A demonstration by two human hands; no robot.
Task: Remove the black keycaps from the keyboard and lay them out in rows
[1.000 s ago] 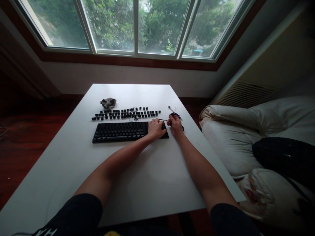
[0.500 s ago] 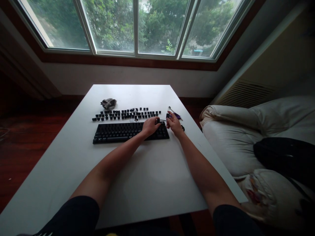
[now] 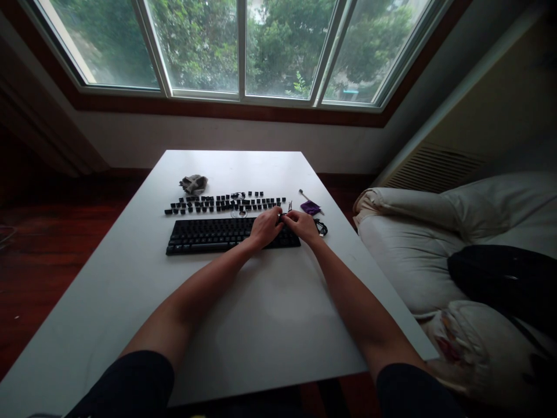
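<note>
My left hand is closed over the right part of a black keyboard, its fingertips pinching a small dark piece that looks like a keycap. Against it, fingertip to fingertip, my right hand is closed too. Thin metal prongs point up from the right fingers, seemingly those of a keycap puller whose dark body is mostly hidden. Beyond the keyboard, loose black keycaps lie in rough rows. The keys under both hands are partly covered.
A grey crumpled cloth lies at the back left of the white table. To the right are a small brush, a purple cloth and a coiled black cable. A pale sofa stands beside the table's right edge.
My right hand has moved left and down to meet my left hand, bringing the prongs along. The purple cloth and the cable show more fully. My left hand has hardly moved.
</note>
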